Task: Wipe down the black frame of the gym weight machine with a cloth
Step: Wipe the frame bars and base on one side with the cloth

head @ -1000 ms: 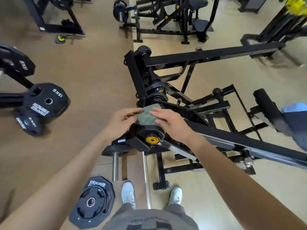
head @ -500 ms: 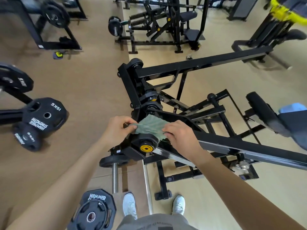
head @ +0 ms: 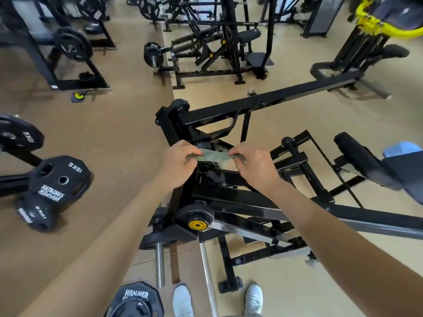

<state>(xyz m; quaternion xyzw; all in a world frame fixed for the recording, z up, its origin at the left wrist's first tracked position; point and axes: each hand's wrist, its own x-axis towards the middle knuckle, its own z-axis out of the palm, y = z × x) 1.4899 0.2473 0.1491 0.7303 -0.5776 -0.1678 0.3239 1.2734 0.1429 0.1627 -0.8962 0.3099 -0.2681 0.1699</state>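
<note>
The black frame [head: 270, 104] of the weight machine fills the middle of the head view, with a long bar running up to the right and a yellow-capped pivot low down. A grey-green cloth [head: 214, 156] is stretched flat above the frame's central hub. My left hand [head: 177, 162] pinches its left end and my right hand [head: 254, 165] pinches its right end. The cloth hangs between them over the hub; I cannot tell whether it touches the metal.
Black weight plates [head: 58, 179] hang on a rack at the left, and another plate [head: 135, 300] lies by my white shoes. Two chrome sleeves [head: 159, 264] stick out toward me. A padded seat [head: 366, 163] is at the right. Other machines stand at the back.
Both hands lifted the cloth off the yellow-capped pivot and moved it farther away to the central hub, spreading it out between them. The camera tilted up, showing more of the gym.
</note>
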